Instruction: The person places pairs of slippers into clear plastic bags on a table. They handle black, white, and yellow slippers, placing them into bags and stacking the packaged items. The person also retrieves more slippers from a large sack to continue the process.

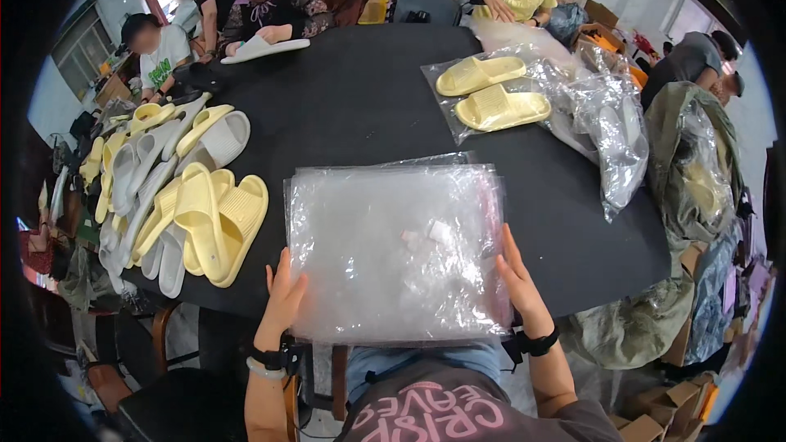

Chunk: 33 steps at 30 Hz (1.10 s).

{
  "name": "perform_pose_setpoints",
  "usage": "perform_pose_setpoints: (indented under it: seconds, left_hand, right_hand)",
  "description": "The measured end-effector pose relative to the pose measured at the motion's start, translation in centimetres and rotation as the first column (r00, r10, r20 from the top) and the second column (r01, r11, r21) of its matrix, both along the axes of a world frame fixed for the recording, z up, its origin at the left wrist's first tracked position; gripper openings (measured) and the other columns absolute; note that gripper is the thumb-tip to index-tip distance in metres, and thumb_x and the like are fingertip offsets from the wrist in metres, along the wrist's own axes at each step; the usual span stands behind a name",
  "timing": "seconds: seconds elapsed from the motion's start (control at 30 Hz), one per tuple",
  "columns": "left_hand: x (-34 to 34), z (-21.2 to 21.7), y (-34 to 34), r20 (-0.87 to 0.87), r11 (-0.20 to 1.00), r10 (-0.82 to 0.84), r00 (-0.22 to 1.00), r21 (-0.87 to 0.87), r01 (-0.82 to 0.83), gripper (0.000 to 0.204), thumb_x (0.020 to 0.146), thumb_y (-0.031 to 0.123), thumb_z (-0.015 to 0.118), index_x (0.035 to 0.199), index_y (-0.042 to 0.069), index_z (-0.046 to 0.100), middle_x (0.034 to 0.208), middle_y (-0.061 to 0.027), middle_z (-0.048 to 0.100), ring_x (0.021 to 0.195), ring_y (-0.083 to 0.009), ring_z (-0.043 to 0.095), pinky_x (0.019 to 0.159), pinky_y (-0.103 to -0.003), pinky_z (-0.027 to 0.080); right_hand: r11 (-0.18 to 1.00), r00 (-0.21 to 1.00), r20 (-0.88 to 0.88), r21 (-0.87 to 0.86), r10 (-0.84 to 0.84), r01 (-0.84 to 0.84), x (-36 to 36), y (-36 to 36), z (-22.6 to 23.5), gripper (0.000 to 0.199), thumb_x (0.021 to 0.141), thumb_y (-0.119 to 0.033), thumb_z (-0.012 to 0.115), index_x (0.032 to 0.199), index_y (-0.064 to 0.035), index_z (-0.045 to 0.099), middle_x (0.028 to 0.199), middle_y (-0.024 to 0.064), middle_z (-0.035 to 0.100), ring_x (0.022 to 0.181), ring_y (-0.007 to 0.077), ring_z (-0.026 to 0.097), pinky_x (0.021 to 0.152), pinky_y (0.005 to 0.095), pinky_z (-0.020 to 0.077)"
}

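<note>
Bag stack lies between left hand and right hand, fingers alongside.

the bags look glossy, smooth plastic; the tabletop matt.

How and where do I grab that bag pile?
Hold the bag pile by its left and right edges, one hand from each side, where the left hand and right hand are. It's wide and flat, with bags poking out at the far edge, so gripping both sides should steady it.
</note>
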<state>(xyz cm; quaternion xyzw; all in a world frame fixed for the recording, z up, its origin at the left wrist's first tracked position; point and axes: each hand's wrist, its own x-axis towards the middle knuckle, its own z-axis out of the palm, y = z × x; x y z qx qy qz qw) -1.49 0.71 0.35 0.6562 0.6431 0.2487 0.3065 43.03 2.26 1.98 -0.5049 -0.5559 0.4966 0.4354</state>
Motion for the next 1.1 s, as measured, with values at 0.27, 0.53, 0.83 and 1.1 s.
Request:
perform_pose_setpoints:
  seconds: [0.27, 0.53, 0.83, 1.1]
  left_hand:
    - [4.4, 5.3, -2.0, -0.425, 0.950, 0.060, 0.903, 0.303, 0.080, 0.073, 0.092, 0.023, 0.058, 0.152, -0.002, 0.025, 0.156, -0.0241, 0.028, 0.147, -0.0389, 0.021, 0.119, -0.057, 0.005]
    - [9.7, 1.2, -2.2, -0.529, 0.917, -0.112, 0.841, 0.272, 0.293, 0.063, 0.091, 0.039, 0.057, 0.141, 0.002, 0.048, 0.150, -0.0198, 0.041, 0.143, -0.0416, 0.030, 0.117, -0.062, 0.009]
    - [9.5, 0.2, -2.7, -0.543, 0.918, -0.068, 0.837, 0.295, 0.266, 0.068, 0.089, 0.048, 0.057, 0.139, 0.001, 0.050, 0.148, -0.0197, 0.044, 0.141, -0.0442, 0.032, 0.116, -0.064, 0.010]
    - [9.9, -0.3, -2.4, -0.560, 0.925, -0.084, 0.824, 0.263, 0.273, 0.071, 0.090, 0.049, 0.057, 0.140, -0.001, 0.049, 0.150, -0.0191, 0.042, 0.143, -0.0428, 0.029, 0.117, -0.063, 0.008]
  right_hand:
    - [0.975, 0.798, 0.602, 0.153, 0.034, -0.158, 6.6, 3.9, 5.0, 0.069, 0.099, -0.035, 0.057, 0.153, -0.0031, 0.029, 0.159, 0.0261, 0.021, 0.149, 0.0363, 0.020, 0.119, 0.0428, 0.0198]
    - [0.974, 0.269, 0.954, 0.176, -0.132, -0.146, 10.8, 19.7, 6.2, 0.073, 0.090, -0.043, 0.064, 0.148, -0.0076, 0.037, 0.148, 0.0170, 0.043, 0.133, 0.0375, 0.045, 0.106, 0.0500, 0.0394]
    - [0.823, -0.122, 0.824, 0.564, -0.554, 0.071, 14.7, 21.2, 7.3, 0.090, 0.077, -0.033, 0.078, 0.152, -0.0122, 0.031, 0.158, 0.0121, 0.029, 0.147, 0.0295, 0.027, 0.117, 0.0499, 0.0249]
    - [0.886, 0.121, 0.882, 0.436, -0.455, 0.155, 29.2, 14.6, 6.5, 0.071, 0.066, -0.036, 0.084, 0.124, -0.0125, 0.051, 0.123, 0.0102, 0.054, 0.125, 0.0328, 0.048, 0.105, 0.0463, 0.0383]
